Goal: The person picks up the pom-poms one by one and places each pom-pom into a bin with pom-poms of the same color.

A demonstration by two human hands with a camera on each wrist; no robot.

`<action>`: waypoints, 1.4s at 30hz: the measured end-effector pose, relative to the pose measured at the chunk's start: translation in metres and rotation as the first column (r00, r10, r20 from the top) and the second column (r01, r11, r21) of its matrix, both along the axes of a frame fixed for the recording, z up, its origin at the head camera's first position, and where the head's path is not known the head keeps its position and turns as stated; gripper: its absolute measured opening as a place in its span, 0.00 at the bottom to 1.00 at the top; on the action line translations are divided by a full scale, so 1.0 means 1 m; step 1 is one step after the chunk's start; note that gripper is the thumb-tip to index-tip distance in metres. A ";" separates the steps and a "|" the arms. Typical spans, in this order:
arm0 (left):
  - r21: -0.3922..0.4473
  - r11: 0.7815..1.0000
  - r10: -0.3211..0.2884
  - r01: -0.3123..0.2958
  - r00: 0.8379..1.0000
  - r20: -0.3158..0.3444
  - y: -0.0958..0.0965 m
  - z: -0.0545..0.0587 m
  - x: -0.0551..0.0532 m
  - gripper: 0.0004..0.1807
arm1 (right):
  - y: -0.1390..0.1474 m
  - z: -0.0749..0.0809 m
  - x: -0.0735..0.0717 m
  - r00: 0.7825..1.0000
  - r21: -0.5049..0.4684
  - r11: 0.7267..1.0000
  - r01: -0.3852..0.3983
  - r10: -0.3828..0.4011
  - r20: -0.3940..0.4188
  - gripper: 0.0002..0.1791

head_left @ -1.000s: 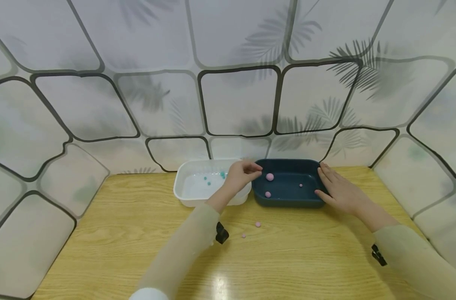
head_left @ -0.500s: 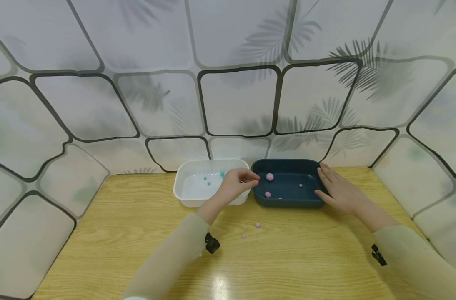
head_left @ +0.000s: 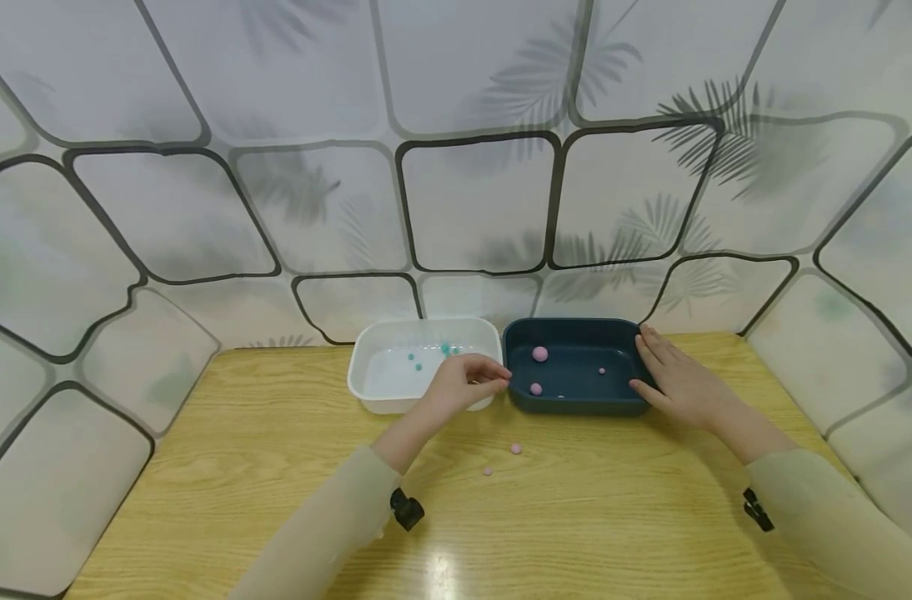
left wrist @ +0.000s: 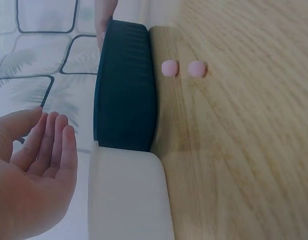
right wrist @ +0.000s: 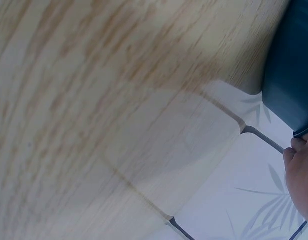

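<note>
My left hand [head_left: 463, 385] hovers over the right front corner of a white plastic tub [head_left: 358, 387], fingertips close to the dark blue tub [head_left: 576, 407]. In the left wrist view its fingers are loosely bent, the thumb near the index finger, and nothing shows between them. Against the right rim of the dark blue tub, my right hand [head_left: 681, 387] rests with fairly straight fingers and the thumb spread. Inside that tub lie a larger pink ball [head_left: 539, 354], a second pink ball [head_left: 535, 389] and a tiny one [head_left: 602, 371]. Several small teal balls [head_left: 445, 349] lie in the white tub.
Two small pink balls, one larger [head_left: 516, 448] and one smaller [head_left: 488, 472], lie on the wooden table [head_left: 576, 517] in front of the tubs. Both tubs stand side by side near the patterned back wall [head_left: 478, 208]. Side walls flank the table.
My left hand has drawn back from the dark blue tub's left rim, moving left and toward me. The right hand, the tubs and the visible balls have stayed in place.
</note>
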State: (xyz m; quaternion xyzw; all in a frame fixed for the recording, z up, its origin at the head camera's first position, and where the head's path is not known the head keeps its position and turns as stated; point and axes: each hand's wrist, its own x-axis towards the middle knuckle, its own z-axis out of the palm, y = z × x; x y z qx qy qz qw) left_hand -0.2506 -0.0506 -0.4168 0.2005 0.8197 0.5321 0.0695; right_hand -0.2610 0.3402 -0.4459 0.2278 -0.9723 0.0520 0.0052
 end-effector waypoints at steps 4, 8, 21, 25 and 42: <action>0.029 0.999 -0.015 0.014 1.000 0.023 -0.005 -0.006 0.006 0.08 | 0.000 0.000 0.000 1.000 0.001 1.000 0.001 -0.001 0.000 0.47; 0.027 0.999 -0.021 0.020 0.999 0.029 -0.008 -0.013 0.011 0.09 | 0.000 0.000 0.000 1.000 -0.001 1.000 0.005 -0.005 0.005 0.47; -0.001 0.999 -0.055 0.055 0.997 0.052 -0.019 -0.037 0.027 0.08 | 0.000 -0.001 0.001 1.000 -0.002 1.000 0.009 -0.009 0.008 0.47; -0.011 0.997 -0.073 0.074 0.996 0.049 -0.023 -0.046 0.029 0.07 | 0.000 -0.001 0.001 1.000 0.002 1.000 0.009 -0.009 0.010 0.47; -0.113 0.967 -0.226 0.229 0.973 0.043 -0.038 -0.059 0.033 0.07 | -0.001 0.001 0.002 1.000 -0.013 1.000 0.009 -0.008 0.017 0.48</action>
